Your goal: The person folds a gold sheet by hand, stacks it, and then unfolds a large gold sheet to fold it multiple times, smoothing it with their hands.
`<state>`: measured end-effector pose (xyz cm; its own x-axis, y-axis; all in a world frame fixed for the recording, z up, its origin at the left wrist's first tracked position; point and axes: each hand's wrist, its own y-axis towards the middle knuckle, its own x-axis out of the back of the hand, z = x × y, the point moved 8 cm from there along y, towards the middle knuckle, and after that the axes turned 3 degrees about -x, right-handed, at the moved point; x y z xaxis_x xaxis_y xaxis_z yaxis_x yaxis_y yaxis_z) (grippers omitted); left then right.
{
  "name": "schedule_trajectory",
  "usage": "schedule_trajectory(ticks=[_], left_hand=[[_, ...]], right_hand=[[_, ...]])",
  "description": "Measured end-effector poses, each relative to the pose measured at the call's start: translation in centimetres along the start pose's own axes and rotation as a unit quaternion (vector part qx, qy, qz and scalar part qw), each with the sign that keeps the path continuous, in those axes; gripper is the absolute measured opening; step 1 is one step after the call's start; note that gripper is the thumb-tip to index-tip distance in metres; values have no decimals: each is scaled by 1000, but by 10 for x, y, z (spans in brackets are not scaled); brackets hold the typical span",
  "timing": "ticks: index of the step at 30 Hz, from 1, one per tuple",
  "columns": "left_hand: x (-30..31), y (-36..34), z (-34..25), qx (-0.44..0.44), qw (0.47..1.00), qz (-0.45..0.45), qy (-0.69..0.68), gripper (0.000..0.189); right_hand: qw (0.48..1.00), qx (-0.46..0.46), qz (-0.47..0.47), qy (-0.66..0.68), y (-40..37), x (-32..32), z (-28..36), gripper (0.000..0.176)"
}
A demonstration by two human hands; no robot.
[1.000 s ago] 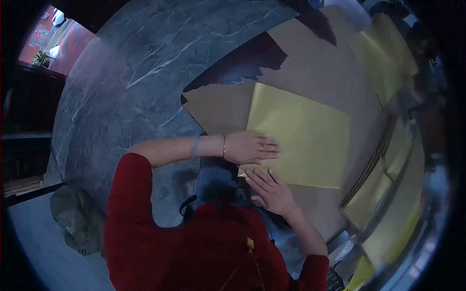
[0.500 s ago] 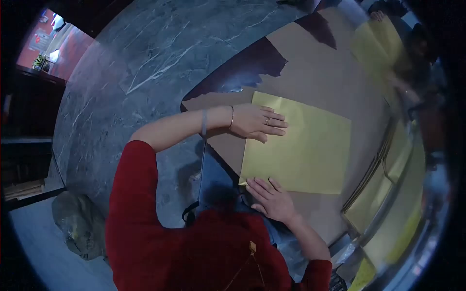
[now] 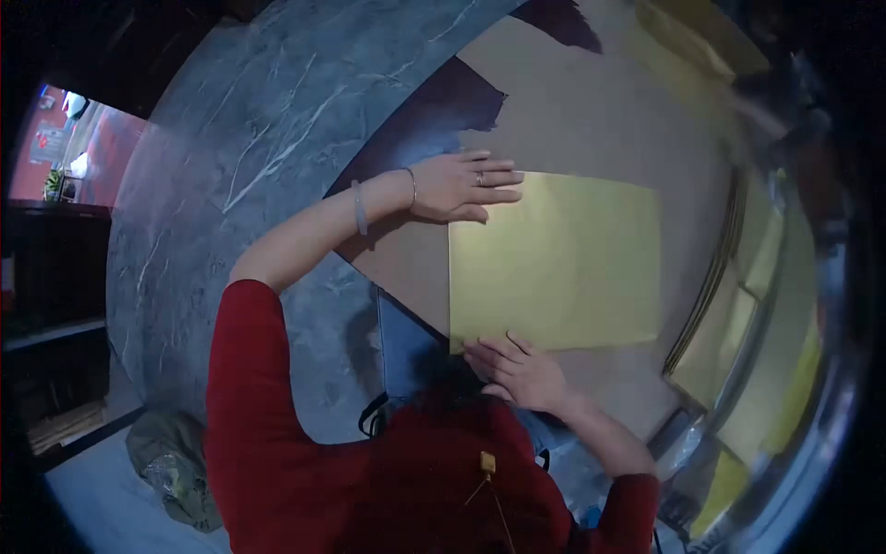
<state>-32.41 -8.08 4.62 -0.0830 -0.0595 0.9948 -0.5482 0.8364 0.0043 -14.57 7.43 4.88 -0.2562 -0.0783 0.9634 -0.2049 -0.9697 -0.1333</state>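
A flat gold sheet of paper (image 3: pixel 572 268) lies on a brown board (image 3: pixel 591 120) in front of me. My left hand (image 3: pixel 466 187) rests flat across its upper left corner, with fingers stretched to the right and nothing gripped. At the lower left edge of the sheet, my right hand (image 3: pixel 517 369) lies with its fingers spread, their tips on the paper's border. A thin bracelet and a pale band circle my left wrist and forearm.
A stack of folded gold paper (image 3: pixel 729 342) stands along the right side. Dark torn covering (image 3: pixel 434 120) shows on the board's upper left edge. Beyond it spreads a grey marbled floor (image 3: pixel 249 138). A dark bag (image 3: pixel 175 471) sits at lower left. Another person's arm (image 3: pixel 766 115) shows blurred at upper right.
My left hand has slid up and left towards the sheet's top corner. The paper now looks squarer to me and smoother. My right hand stays at the lower edge.
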Motion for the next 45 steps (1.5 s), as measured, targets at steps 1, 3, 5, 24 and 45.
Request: schedule_trajectory(ticks=[1, 3, 5, 24, 45], left_hand=[[-2, -2, 9, 32, 999, -10, 31, 56], [-8, -9, 25, 92, 992, -41, 79, 55], [-8, -16, 26, 134, 980, -16, 144, 56], [-13, -51, -141, 368, 914, -139, -103, 52], [-22, -50, -147, 348, 935, -67, -15, 63]], right_hand=[[1000, 13, 9, -6, 0, 0, 2, 55], [997, -14, 15, 75, 0, -20, 0, 56], [999, -6, 4, 54, 0, -32, 4, 57], [724, -185, -452, 487, 82, 57, -30, 55], [758, -452, -399, 247, -124, 22, -175, 57]])
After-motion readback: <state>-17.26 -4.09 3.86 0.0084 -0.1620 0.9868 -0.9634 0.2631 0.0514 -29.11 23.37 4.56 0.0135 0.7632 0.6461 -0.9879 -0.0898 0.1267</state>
